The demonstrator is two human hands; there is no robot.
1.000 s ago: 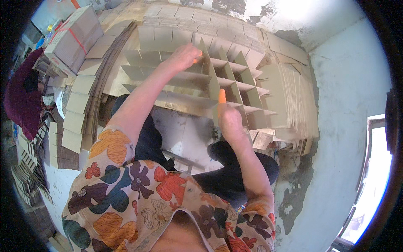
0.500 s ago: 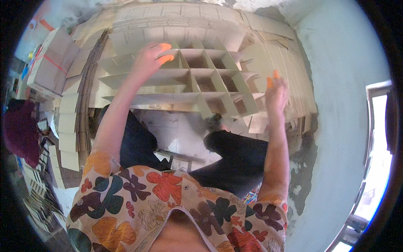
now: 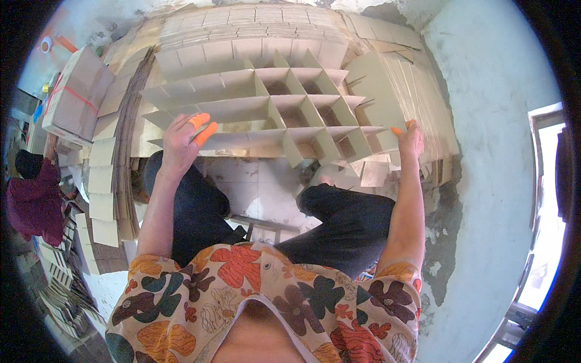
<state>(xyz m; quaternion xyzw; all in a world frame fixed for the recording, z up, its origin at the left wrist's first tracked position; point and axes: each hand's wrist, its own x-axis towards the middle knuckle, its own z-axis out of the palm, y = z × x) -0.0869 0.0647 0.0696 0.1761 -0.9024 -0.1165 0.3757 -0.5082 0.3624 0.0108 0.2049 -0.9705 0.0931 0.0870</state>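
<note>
A cardboard divider grid (image 3: 302, 97) stands partly assembled in front of me, with several long strips crossed by shorter slotted pieces on its right. My left hand (image 3: 184, 138) hovers by the left part of the nearest long strip (image 3: 242, 140). Its thumb and forefinger, in orange finger covers, are apart and empty. On the right, my right hand (image 3: 411, 139) pinches the near edge of a cardboard strip (image 3: 378, 91) at the stack of strips (image 3: 426, 109). An orange cover shows on its thumb; the other fingertips are partly hidden.
Rows of stacked cardboard (image 3: 254, 18) line the far side. More strips (image 3: 103, 181) are piled at left, beside a closed carton (image 3: 78, 91) with a red band. A person in a dark red top (image 3: 36, 199) is at far left. A pale wall (image 3: 490, 151) bounds the right.
My left hand has come back toward me and left, from above the grid to its nearest strip. My right hand has moved slightly right and nearer, to the stack's edge.
</note>
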